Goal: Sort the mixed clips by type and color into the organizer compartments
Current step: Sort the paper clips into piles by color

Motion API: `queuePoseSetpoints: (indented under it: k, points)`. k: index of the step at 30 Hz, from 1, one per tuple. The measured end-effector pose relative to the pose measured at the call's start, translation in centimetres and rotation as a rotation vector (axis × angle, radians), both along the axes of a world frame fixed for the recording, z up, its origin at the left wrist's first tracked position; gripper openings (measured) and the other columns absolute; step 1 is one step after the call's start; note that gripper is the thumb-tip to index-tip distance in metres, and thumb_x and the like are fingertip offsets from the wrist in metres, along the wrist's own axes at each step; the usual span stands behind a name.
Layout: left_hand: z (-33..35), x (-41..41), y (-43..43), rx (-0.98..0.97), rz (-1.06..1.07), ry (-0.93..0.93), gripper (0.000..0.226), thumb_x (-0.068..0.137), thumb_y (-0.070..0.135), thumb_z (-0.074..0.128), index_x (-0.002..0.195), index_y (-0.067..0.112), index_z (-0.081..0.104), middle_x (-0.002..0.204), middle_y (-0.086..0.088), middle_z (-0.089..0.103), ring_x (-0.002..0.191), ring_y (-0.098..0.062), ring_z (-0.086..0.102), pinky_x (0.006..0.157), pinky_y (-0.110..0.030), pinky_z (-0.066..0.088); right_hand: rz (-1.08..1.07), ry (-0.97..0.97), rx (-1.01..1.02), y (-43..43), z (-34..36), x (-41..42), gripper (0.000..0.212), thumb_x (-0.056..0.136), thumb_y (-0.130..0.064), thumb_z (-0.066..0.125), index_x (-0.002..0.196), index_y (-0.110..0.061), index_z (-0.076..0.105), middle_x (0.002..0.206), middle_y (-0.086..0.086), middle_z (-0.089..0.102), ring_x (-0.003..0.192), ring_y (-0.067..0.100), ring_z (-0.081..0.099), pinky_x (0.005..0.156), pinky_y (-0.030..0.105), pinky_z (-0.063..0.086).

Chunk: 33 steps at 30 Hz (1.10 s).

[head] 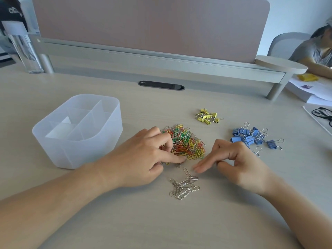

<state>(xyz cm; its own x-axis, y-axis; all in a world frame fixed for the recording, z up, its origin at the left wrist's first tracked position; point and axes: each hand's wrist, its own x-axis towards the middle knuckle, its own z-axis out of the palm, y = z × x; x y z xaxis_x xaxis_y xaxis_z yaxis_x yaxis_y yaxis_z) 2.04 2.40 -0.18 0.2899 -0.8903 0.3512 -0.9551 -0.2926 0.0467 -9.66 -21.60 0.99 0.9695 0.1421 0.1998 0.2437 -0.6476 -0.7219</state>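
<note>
Head view of a sorting task on a pale desk [161, 227]. A frosted organizer [80, 151] with several compartments stands at the left; apart from what looks like a white insert on its floor, nothing is seen in the compartments. A heap of coloured paper clips [186, 142] (red, green, yellow, orange) is seen at the centre, just right of the organizer. A small group of silver paper clips [183, 187] lies nearer the viewer, apart from the heap. Yellow binder clips [208, 115] are gathered behind the heap, and blue binder clips [248, 135] are spread to its right.

The left hand [143, 159] is laid on the near left edge of the coloured heap, its fingers [165, 139] curled down among the clips and the forefinger stretched along the heap's front; whether a clip is pinched cannot be told. The right hand [239, 162] is held between the heap and the blue binder clips, its forefinger [201, 168] stretched flat toward the left hand, just above the silver clips; the other fingers are curled toward the thumb, and nothing is seen in them.

A clear bottle [23, 47] and a pink screen [143, 24] are seen at the back, and spectacles [323, 114] at the right edge.
</note>
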Motion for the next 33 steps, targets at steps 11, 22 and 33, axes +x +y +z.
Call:
queuePoseSetpoints:
  k: [11, 22, 33]
  points:
    - [0.5, -0.4, 0.1, -0.020, -0.142, 0.109, 0.055, 0.079, 0.013, 0.040, 0.114, 0.045, 0.069, 0.094, 0.013, 0.049, 0.085, -0.015, 0.039, 0.082, -0.020, 0.033, 0.024, 0.003, -0.129, -0.3, -0.4, 0.4, 0.027, 0.079, -0.017, 0.068, 0.093, -0.038, 0.077, 0.089, -0.016, 0.068, 0.096, 0.012, 0.058, 0.080, 0.018, 0.043]
    - [0.7, -0.5, 0.4, -0.001, -0.158, 0.219, 0.043, 0.081, 0.020, 0.051, 0.108, 0.046, 0.071, 0.092, 0.017, 0.047, 0.086, -0.009, 0.037, 0.081, -0.013, 0.028, 0.141, 0.065, -0.079, 0.5, -0.6, 0.3, 0.017, 0.073, -0.032, 0.081, 0.089, -0.037, 0.079, 0.082, -0.014, 0.062, 0.086, 0.011, 0.056, 0.071, 0.020, 0.044]
    - [0.2, 0.1, 0.1, -0.004, -0.009, 0.081, 0.052, 0.081, 0.020, 0.037, 0.116, 0.043, 0.068, 0.094, 0.015, 0.047, 0.084, -0.007, 0.034, 0.081, -0.029, 0.038, -0.162, -0.039, -0.086, -0.7, -0.1, 0.7, 0.027, 0.082, -0.027, 0.051, 0.078, -0.034, 0.077, 0.073, -0.017, 0.064, 0.069, 0.013, 0.055, 0.060, 0.021, 0.037]
